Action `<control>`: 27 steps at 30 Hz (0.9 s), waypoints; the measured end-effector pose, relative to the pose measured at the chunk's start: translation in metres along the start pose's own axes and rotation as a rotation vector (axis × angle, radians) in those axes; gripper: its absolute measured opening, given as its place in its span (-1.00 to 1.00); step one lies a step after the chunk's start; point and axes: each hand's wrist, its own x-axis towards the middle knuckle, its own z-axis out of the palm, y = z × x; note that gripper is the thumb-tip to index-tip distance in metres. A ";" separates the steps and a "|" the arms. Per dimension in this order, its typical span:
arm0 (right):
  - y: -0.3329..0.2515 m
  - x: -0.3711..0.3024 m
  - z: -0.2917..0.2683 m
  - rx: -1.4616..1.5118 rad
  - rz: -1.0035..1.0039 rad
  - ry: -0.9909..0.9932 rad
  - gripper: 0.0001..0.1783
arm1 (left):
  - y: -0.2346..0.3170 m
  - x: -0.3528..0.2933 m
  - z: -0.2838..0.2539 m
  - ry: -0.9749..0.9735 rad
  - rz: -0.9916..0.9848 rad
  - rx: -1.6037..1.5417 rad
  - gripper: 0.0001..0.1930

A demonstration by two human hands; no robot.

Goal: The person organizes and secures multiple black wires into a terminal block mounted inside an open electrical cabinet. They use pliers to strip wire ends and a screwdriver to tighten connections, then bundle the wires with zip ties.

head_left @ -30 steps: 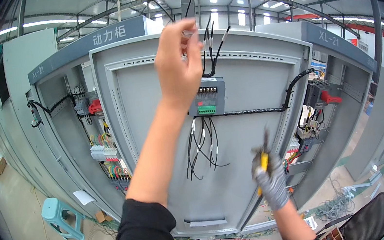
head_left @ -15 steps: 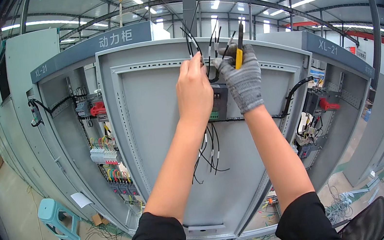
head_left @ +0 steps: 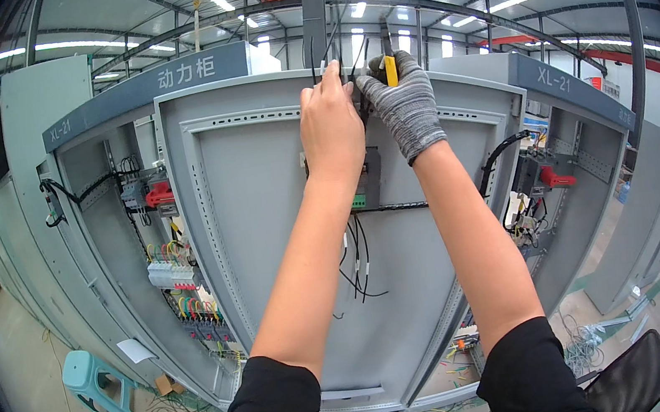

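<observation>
Both my arms reach up to the top of a grey cabinet door [head_left: 260, 190]. My bare left hand [head_left: 333, 125] is closed in a pinch on thin black wires [head_left: 360, 54] that stick up above the door's upper edge. Beside it, my right hand [head_left: 407, 102] wears a grey knit glove and is closed round a slim yellow-and-black tool [head_left: 391, 69], its dark end pointing up. The tool's exact kind is unclear. Below my hands, a dark module with a green terminal strip [head_left: 360, 200] is partly covered by my left forearm. More black wires [head_left: 362, 256] dangle beneath it.
Open cabinets with red switch handles [head_left: 160, 194] and wiring stand at both sides. A teal stool [head_left: 95, 382] is on the floor at left, near a small cardboard box [head_left: 169, 384] and wire scraps. A black mesh chair back [head_left: 630, 373] is at lower right.
The tool in my right hand has turned more upright and shifted left. My hands have risen slightly, and the view has moved a little.
</observation>
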 end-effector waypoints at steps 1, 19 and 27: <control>0.000 0.003 -0.002 -0.064 -0.014 0.004 -0.76 | 0.000 0.003 0.001 0.000 0.046 0.028 -0.75; -0.013 0.040 -0.015 0.071 0.093 -0.206 -0.63 | -0.017 0.048 -0.005 -0.314 -0.047 -0.261 -0.79; -0.023 0.021 -0.018 0.128 0.037 -0.243 -0.57 | -0.029 0.050 -0.002 -0.323 -0.092 -0.426 -0.84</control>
